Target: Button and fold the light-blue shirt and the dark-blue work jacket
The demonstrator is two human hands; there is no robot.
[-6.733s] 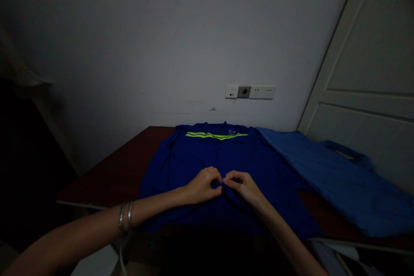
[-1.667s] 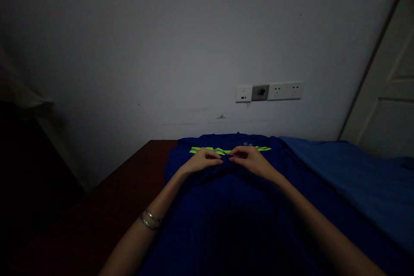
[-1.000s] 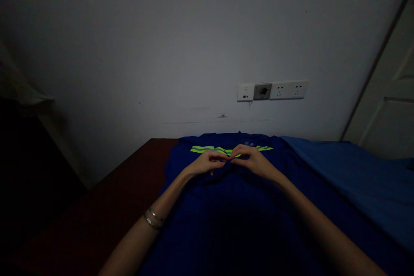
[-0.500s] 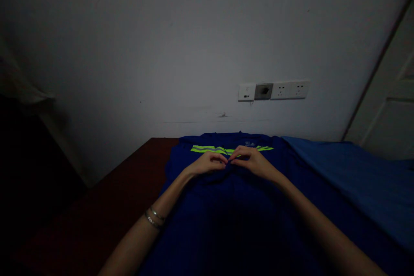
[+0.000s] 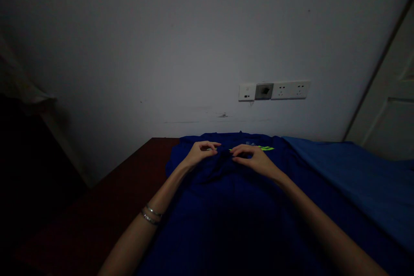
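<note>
A dark blue shirt [image 5: 233,207] with neon-yellow stripes [image 5: 267,148] near its collar lies flat on a dark red table [image 5: 129,185]. My left hand [image 5: 201,152] and my right hand [image 5: 251,158] rest at the shirt's far end by the collar, a short gap between them. Each hand has its fingers curled and pinching the dark blue fabric, which bunches up between them and covers most of the stripes. Two thin bracelets [image 5: 150,214] sit on my left wrist.
A lighter blue garment [image 5: 352,181] lies spread on the table's right side. A white wall stands just behind the table, with a row of sockets [image 5: 274,90]. A white door [image 5: 384,112] is at the right. The left side is dark.
Both hands have moved further toward the collar and slightly apart, drawing the dark blue fabric up over the yellow stripes, which are now mostly covered.
</note>
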